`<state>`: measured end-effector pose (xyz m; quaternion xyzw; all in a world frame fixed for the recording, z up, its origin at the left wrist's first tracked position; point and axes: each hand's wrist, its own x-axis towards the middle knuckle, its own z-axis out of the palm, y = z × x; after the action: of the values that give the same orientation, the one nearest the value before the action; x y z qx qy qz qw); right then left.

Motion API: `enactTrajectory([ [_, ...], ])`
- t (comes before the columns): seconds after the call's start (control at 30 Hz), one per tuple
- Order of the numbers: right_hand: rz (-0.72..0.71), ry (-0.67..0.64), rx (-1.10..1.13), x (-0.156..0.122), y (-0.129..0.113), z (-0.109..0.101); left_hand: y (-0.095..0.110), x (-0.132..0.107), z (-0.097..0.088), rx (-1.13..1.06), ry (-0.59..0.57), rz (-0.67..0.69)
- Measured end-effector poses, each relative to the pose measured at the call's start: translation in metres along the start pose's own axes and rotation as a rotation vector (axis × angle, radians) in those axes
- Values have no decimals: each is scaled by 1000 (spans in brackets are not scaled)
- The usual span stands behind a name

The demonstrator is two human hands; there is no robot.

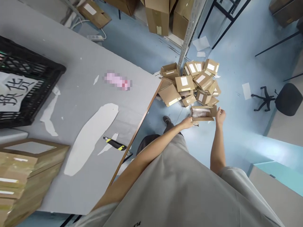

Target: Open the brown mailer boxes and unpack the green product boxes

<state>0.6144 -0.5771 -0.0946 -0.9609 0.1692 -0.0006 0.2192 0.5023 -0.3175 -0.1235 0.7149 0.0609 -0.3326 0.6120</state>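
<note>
Blue floor stretching right; we are pinching an open cardboard box with left hand and right hand.

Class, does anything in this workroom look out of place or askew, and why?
Yes. Beyond the open box being held, cardboard boxes lie jumbled on the floor at odd angles. Loose white paper lies there too, and the utility knife lies near the table edge, where it might be knocked off.
</note>
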Motion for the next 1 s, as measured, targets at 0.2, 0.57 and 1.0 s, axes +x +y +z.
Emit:
enactTrajectory([
  [0.2, 23, -206, 158, -8, -51, 35, 3, -23, 2, 161, -64, 157],
  [0.57, -611, -1094, 251, -178, -238, 191, -127, -193, -121, -285, 982, 4],
  [1.0, -1139, -1514, 100, -503, -365, 233, -331, -490, -47, -977, 1884, -49],
])
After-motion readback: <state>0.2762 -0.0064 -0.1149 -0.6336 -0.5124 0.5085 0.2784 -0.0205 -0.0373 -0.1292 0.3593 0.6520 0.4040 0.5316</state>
